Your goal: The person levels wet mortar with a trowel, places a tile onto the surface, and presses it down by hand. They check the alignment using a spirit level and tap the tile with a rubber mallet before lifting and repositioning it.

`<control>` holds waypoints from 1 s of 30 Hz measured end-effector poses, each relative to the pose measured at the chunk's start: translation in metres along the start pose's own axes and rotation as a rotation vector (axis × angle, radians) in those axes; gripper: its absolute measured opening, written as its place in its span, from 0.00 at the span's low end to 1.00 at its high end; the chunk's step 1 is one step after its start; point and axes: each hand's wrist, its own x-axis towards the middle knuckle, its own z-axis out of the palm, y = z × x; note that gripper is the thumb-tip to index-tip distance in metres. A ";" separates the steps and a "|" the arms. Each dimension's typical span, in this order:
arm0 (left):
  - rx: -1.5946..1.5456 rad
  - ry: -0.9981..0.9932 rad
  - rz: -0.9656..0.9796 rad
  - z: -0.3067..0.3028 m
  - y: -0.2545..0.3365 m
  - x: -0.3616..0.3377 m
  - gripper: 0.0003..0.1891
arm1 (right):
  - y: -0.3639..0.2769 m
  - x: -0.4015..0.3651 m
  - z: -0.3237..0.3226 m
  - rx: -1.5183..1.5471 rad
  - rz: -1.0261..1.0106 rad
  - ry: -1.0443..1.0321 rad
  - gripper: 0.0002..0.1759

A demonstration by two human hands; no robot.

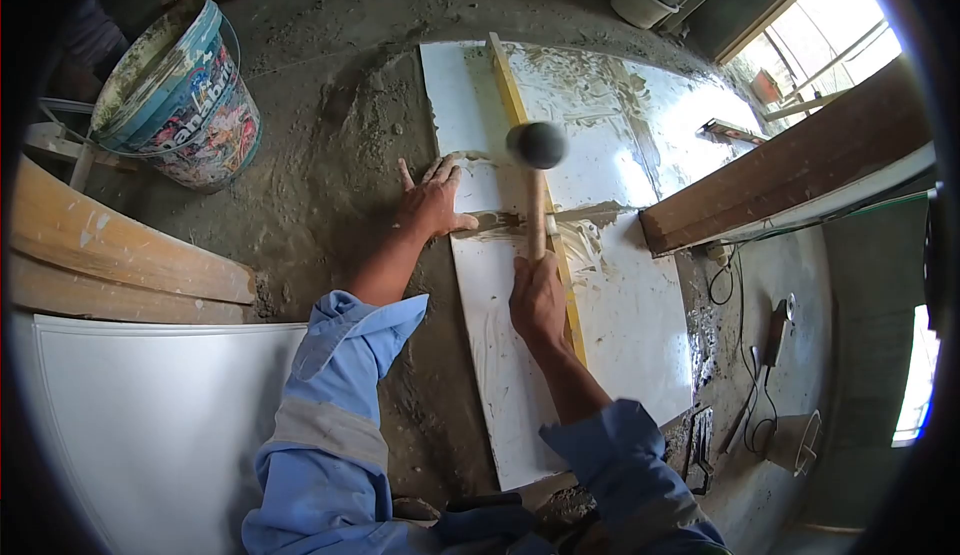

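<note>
Across a floor coated in wet-looking grey material, large white tiles (pixel 635 340) lie side by side, their surfaces smeared with grey-brown residue. Lengthwise over them runs a long yellow bar (pixel 509 90). The right hand (pixel 540 303) grips the wooden handle of a mallet (pixel 537 200), fingers closed around it; the mallet's black head, blurred, is over the bar, and whether the two touch is unclear. The left hand (pixel 434 205) is open, palm down, fingers and thumb spread at the left edge of the tiles, beside a joint. Both arms wear blue sleeves.

At upper left stands a blue printed bucket (pixel 195 120), its rim and inside caked with grey. Below it are light wooden boards (pixel 125 247), and at lower left a smooth white panel (pixel 150 415). To the right, a dark wooden beam (pixel 790 160) slants over the tiles; beyond it lie a corded tool (pixel 777 330) and a tipped container (pixel 790 442).
</note>
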 end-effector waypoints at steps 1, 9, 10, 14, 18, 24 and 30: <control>-0.004 0.005 -0.005 0.001 -0.002 -0.001 0.56 | -0.005 -0.001 -0.002 0.145 -0.130 0.144 0.15; 0.012 0.015 -0.024 0.003 -0.002 -0.003 0.55 | -0.004 -0.004 0.009 0.141 -0.085 0.143 0.15; 0.011 0.006 -0.018 0.003 -0.002 -0.003 0.56 | 0.004 -0.005 0.016 0.149 -0.067 0.101 0.14; 0.029 -0.017 -0.018 0.001 0.005 0.002 0.56 | -0.006 0.000 0.002 -0.002 0.029 -0.017 0.15; 0.040 -0.051 -0.034 0.002 0.002 0.001 0.56 | 0.008 0.004 0.018 0.012 0.060 -0.038 0.17; 0.033 -0.038 -0.024 -0.001 0.002 0.001 0.56 | 0.003 -0.004 0.018 0.154 -0.041 0.106 0.15; 0.046 -0.037 -0.047 0.001 0.005 0.005 0.56 | -0.006 0.000 0.015 0.160 -0.023 0.101 0.15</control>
